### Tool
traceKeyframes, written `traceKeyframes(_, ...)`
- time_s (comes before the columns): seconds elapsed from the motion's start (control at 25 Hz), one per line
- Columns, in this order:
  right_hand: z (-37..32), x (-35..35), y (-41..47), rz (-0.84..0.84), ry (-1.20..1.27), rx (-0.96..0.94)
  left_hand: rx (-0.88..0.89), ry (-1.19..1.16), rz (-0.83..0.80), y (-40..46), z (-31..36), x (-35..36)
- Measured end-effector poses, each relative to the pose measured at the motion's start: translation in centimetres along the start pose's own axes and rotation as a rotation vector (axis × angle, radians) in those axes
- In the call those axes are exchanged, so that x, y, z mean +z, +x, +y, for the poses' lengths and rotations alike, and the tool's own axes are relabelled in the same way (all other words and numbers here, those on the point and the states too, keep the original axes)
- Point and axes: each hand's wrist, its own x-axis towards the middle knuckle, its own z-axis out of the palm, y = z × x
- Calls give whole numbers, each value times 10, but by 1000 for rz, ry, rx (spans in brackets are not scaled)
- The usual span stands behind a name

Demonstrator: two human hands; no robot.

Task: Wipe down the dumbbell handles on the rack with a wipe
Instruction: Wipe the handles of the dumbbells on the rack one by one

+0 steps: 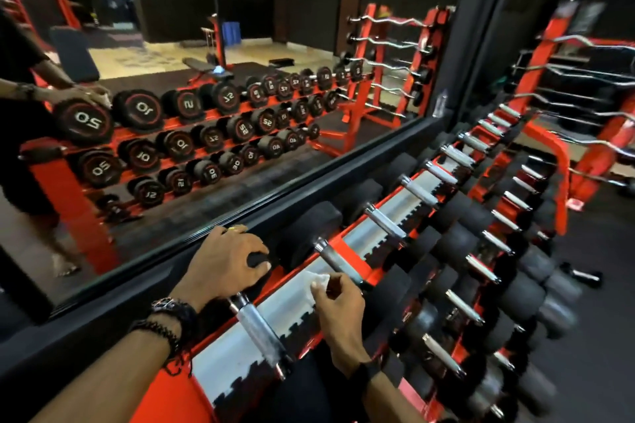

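A red three-tier dumbbell rack runs away from me to the right, full of black dumbbells with silver handles. My left hand rests on the far black head of the nearest top-row dumbbell, fingers curled over it. That dumbbell's handle lies bare below my wrist. My right hand pinches a small white wipe just beside the lower end of the second dumbbell's darker handle. Whether the wipe touches that handle I cannot tell.
A large wall mirror behind the rack reflects the dumbbells and a person's arm. Red racks of curl bars stand at the far right. Black rubber floor lies to the right, with a small dumbbell on it.
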Motion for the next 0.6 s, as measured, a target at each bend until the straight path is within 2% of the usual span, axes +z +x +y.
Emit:
traceKeyframes(0.2,-5,2,1,-37,-55,-33,-46,-40,-42,-1,-1,-3)
traceKeyframes(0.6,-8,2,0,65,-77,-65,-69,-75,56,-4,1,-1)
